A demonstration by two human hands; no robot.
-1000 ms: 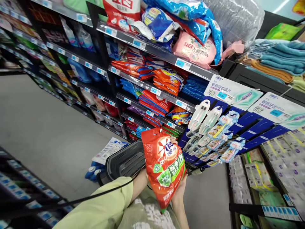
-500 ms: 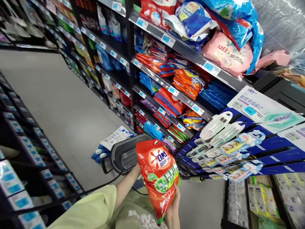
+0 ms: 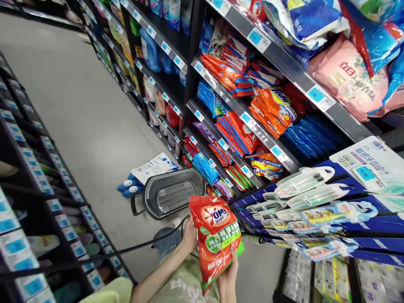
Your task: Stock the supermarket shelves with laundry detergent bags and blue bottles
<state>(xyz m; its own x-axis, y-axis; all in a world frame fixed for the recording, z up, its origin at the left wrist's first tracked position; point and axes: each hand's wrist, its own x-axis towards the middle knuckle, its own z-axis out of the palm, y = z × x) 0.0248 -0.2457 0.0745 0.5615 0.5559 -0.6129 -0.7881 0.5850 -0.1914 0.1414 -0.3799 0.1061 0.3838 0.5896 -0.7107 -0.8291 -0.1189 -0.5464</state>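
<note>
A red bag of OMO laundry powder [image 3: 217, 240] with a green and white label is held upright in front of my body, slightly tilted. My left hand [image 3: 190, 235] grips its left edge, with the fingers partly hidden behind the bag. On the lower right side, my right hand [image 3: 229, 269] supports it with the thumb on the front. Just beyond the bag, a dark grey shopping basket [image 3: 172, 198] stands on the floor. A black cord [image 3: 148, 243] runs from the left past my left wrist.
Shelves of detergent bags [image 3: 235, 132] rise ahead and to the right. Toothbrush packs [image 3: 315, 198] hang on a blue rack at right. Blue bottles [image 3: 128, 187] and a white package [image 3: 154, 166] lie beside the basket. Another shelf [image 3: 47, 202] borders the left.
The bag has shifted slightly right and down. My left hand, mostly hidden behind it before, now shows at its left edge. The view has moved closer to the shelves, and the basket shows more fully.
</note>
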